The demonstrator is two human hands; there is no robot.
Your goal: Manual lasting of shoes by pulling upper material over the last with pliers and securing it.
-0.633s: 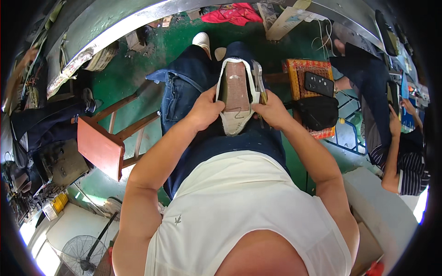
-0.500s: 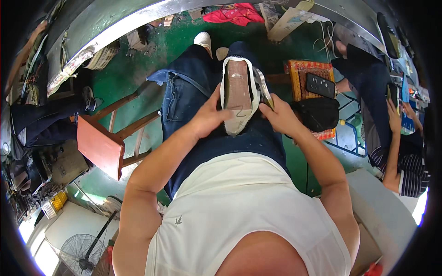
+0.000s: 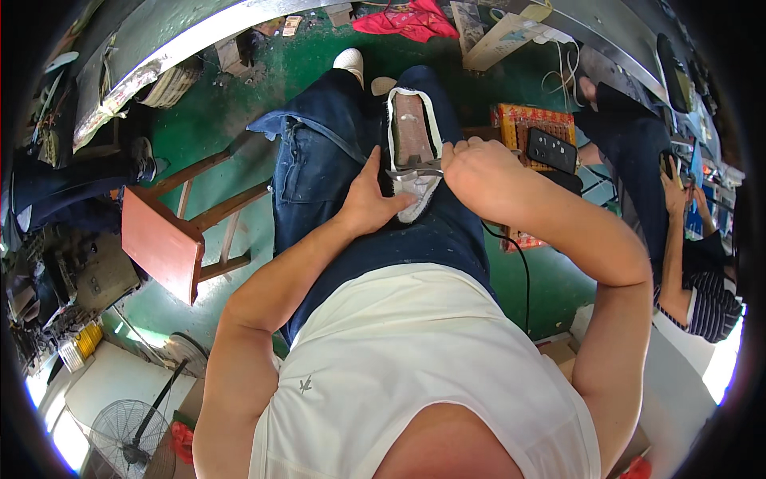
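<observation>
An unfinished shoe (image 3: 412, 128) lies bottom up on my lap, with a brown insole and a white edge turned in around it. My left hand (image 3: 371, 199) grips its near end from the left, the thumb lying over the underside. My right hand (image 3: 481, 172) is closed on metal pliers (image 3: 416, 169), whose handles are mostly hidden in the fist. The pliers' metal part lies across the white near portion of the shoe. Whether the jaws pinch the edge, I cannot tell.
A wooden stool (image 3: 163, 239) stands at the left. On the right, a dark phone (image 3: 552, 152) lies on an orange beaded seat (image 3: 527, 124). A co-worker's hand (image 3: 677, 195) shows at far right. A fan (image 3: 128, 435) stands at lower left; red cloth (image 3: 411, 22) lies ahead.
My right hand has turned and come up with its elbow swung outward. The pliers have gone from beside the shoe's right edge to lying across it. My left hand still holds the shoe.
</observation>
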